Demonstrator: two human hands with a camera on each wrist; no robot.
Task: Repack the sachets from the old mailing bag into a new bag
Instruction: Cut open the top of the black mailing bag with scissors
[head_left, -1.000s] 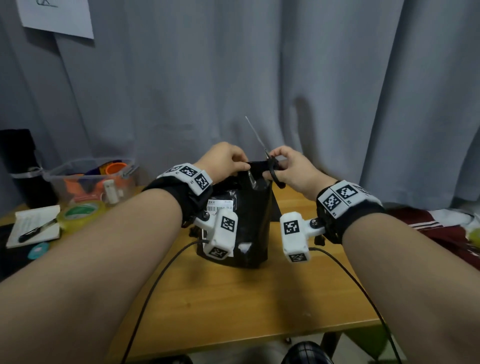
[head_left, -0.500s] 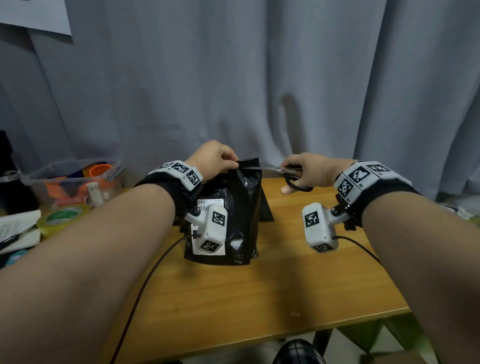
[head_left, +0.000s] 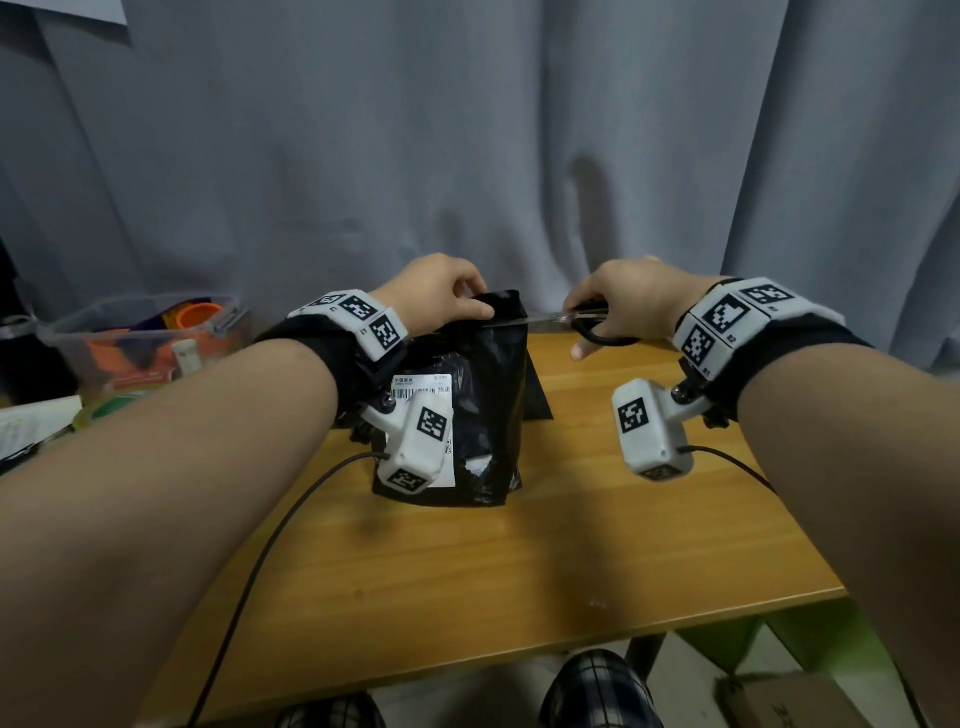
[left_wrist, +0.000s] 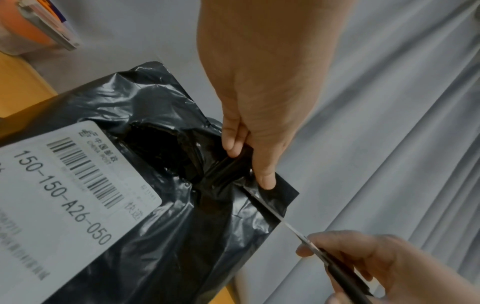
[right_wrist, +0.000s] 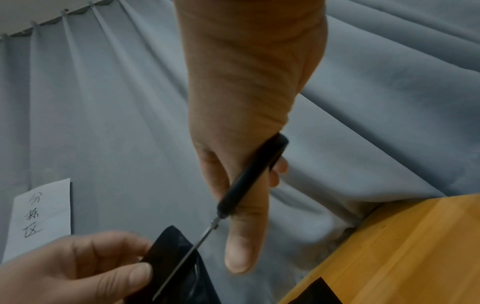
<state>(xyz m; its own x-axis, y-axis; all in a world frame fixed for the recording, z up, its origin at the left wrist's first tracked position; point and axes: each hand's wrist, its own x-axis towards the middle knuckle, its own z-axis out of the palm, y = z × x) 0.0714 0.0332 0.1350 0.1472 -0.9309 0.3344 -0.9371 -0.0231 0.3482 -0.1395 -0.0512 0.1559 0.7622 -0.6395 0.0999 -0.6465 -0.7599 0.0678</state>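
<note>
A black mailing bag (head_left: 483, 400) with a white shipping label (left_wrist: 59, 185) stands upright on the wooden table (head_left: 519, 561). My left hand (head_left: 441, 301) pinches the bag's top strip (left_wrist: 272, 193) between thumb and fingers. My right hand (head_left: 623, 306) grips black-handled scissors (right_wrist: 249, 176). Their closed blades (left_wrist: 270, 209) lie across the bag's top edge, just under the pinched strip, entering from the right. The sachets are hidden inside the bag.
A flat black sheet (head_left: 537, 400) lies on the table behind the bag. A clear plastic box (head_left: 140, 338) of coloured items, a tape roll and a notebook sit at the far left. A grey curtain (head_left: 519, 156) hangs right behind the table. Cables trail from both wrists.
My right hand swung the scissors from pointing up to lying level, then pushed the blades leftward into the bag's top edge. My left hand kept its pinch on the top.
</note>
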